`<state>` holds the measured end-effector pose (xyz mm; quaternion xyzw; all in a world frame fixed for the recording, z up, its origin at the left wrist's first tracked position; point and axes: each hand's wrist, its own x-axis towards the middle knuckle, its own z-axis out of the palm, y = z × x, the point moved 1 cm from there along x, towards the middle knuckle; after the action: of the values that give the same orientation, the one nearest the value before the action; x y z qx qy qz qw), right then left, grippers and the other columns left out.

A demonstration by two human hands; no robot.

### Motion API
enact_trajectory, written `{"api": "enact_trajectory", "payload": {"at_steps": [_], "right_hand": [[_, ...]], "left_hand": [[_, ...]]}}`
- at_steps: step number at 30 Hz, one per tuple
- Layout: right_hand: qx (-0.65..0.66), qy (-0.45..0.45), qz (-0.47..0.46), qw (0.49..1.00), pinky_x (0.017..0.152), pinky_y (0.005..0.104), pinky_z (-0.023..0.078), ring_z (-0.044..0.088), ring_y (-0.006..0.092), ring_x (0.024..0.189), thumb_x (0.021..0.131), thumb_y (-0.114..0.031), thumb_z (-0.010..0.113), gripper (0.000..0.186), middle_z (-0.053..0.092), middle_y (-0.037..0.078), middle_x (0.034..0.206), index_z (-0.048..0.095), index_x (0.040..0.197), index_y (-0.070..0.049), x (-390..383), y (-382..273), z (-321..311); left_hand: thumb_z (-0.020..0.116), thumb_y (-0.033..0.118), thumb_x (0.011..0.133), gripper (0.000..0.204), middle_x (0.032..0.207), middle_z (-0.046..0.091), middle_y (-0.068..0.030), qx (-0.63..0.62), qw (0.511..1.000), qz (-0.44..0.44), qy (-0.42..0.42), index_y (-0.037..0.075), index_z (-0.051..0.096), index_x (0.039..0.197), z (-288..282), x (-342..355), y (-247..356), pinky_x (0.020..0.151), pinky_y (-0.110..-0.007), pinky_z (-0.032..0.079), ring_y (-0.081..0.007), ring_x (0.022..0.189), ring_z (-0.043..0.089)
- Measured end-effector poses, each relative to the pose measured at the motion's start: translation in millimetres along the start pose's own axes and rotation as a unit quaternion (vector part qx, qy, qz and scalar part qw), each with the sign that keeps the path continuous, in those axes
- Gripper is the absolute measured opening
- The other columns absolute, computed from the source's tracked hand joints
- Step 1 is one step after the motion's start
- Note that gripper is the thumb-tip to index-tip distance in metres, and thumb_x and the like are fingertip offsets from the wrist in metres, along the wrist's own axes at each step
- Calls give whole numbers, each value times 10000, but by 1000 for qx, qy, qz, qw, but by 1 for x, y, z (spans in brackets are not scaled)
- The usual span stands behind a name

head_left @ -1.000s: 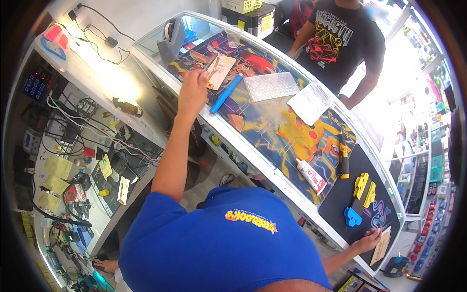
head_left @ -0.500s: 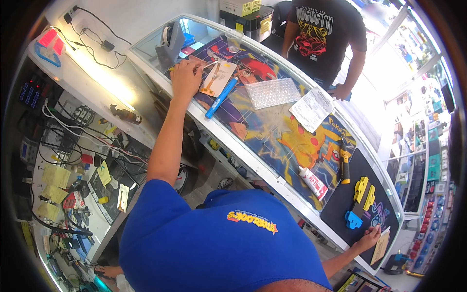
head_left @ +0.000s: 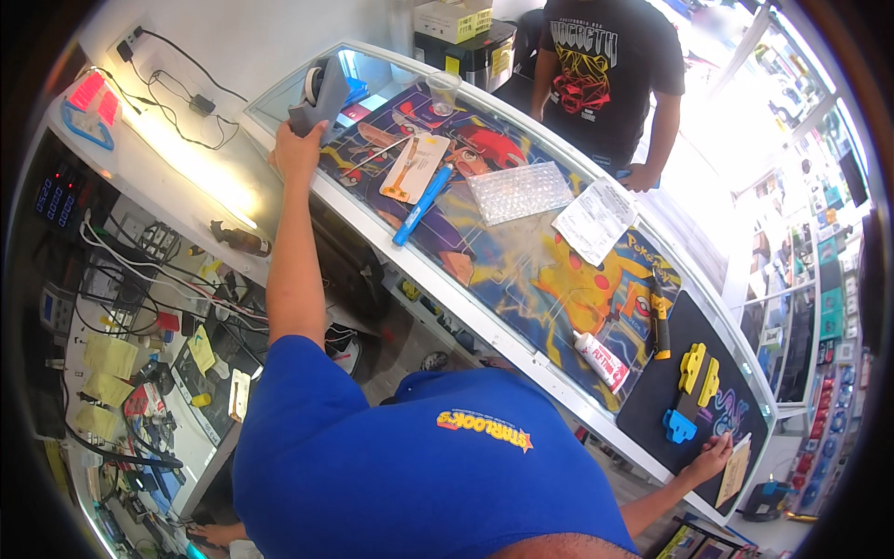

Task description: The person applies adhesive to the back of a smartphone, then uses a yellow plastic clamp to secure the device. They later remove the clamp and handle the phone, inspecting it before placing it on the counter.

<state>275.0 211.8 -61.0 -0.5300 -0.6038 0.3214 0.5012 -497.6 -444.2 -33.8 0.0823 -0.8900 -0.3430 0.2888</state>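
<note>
My left hand [head_left: 298, 147], fingers curled, grips the near end of a grey tape dispenser [head_left: 323, 98] at the counter's far left. Beside it on the colourful mat [head_left: 466, 252] lie thin metal tweezers [head_left: 368, 162], a pale card with a flex cable [head_left: 424, 152] and a blue stick-like tool [head_left: 415, 217]. My right hand [head_left: 711, 453] is closed at the black mat's lower corner, pinching something I cannot make out beside a thin white item and a tan packet [head_left: 733, 475]. Yellow and blue clamps [head_left: 691, 377] lie above it.
Bubble wrap [head_left: 512, 191], a white paper [head_left: 593, 224], a glue tube [head_left: 599, 361] and a yellow-black tool [head_left: 660, 326] lie on the counter. A person [head_left: 601, 112] stands across it. A side bench [head_left: 168, 196] holds tangled cables. An unclear bare limb [head_left: 216, 534] shows lower left.
My left hand has moved up and left from the card and tweezers to the tape dispenser. The tweezers now lie by the card. My right hand is much the same.
</note>
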Motion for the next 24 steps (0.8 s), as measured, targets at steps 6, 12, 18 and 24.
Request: {"api": "enact_trajectory", "payload": {"at_steps": [6, 12, 18, 24], "right_hand": [[-14, 2, -8, 1000, 627, 216, 405, 503, 59, 705, 1068, -304, 643, 304, 598, -22, 831, 698, 1232, -54, 6, 9, -6], [-15, 15, 9, 1000, 631, 214, 405, 518, 60, 718, 1060, -301, 653, 307, 601, -21, 834, 699, 1238, -54, 14, 11, -3], [-29, 6, -1, 1000, 634, 215, 405, 511, 53, 723, 1065, -310, 647, 315, 598, -24, 835, 697, 1237, -50, 12, 10, 4], [-16, -3, 0, 1000, 635, 218, 404, 497, 50, 715, 1067, -312, 646, 309, 592, -29, 829, 696, 1221, -49, 4, -1, 6]], "left_hand": [[868, 477, 796, 766, 1205, 745, -163, -129, 985, -10, -115, -17, 634, 1332, -25, 34, -40, 988, -380, 516, -275, 1106, 708], [859, 462, 823, 788, 1238, 730, -175, -217, 950, 21, -222, -15, 588, 1388, -30, 37, -55, 1015, -373, 499, -268, 1134, 695], [839, 484, 843, 828, 1344, 674, -230, -150, 975, 31, -162, -29, 552, 1426, -27, 18, -50, 1065, -412, 478, -336, 1267, 639], [838, 487, 840, 865, 1382, 659, -228, -146, 974, 17, -170, -6, 527, 1479, -28, 15, -50, 1098, -411, 455, -338, 1311, 616]]}}
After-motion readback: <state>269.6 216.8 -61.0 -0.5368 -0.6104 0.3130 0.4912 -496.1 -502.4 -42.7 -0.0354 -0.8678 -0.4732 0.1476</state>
